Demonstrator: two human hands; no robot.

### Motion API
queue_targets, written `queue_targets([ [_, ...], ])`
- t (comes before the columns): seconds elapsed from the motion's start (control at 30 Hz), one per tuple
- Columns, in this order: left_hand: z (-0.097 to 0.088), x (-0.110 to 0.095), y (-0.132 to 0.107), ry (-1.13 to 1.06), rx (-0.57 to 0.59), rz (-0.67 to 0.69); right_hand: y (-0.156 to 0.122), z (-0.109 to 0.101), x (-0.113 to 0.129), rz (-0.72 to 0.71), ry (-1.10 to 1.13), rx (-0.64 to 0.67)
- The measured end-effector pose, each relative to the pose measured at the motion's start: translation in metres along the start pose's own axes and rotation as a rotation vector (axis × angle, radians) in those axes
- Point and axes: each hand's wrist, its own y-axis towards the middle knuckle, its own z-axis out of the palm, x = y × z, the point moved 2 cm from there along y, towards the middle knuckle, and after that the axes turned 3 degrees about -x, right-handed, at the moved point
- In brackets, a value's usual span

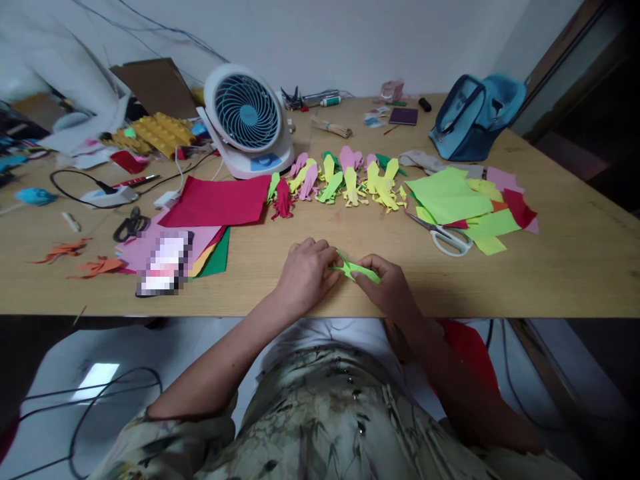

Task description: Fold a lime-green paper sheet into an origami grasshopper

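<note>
A small folded piece of green paper (pixel 356 269) lies between my two hands just above the wooden table (pixel 560 260) near its front edge. My left hand (pixel 306 272) is closed, pinching the paper's left end. My right hand (pixel 387 285) is closed too, fingers pinched on the paper's right end. Behind them lies a row of several finished folded paper figures (pixel 345 180) in yellow, pink, green and red.
White-handled scissors (pixel 447 237) rest on loose green and yellow sheets (pixel 450 197) at the right. A red sheet (pixel 217 200), black scissors (pixel 131 223) and a coloured paper stack lie left. A white fan (pixel 247 117) and a blue bag (pixel 473 117) stand at the back.
</note>
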Motion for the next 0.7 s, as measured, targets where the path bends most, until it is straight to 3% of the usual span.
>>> queue_targets([
  [0.47,0.011,-0.003,-0.001,-0.114,-0.115,0.035,-0.003,-0.001,0.001,0.017,0.024,-0.060],
  [0.7,0.014,0.008,-0.001,0.057,-0.229,0.337,0.001,0.004,-0.008,0.171,0.232,-0.008],
])
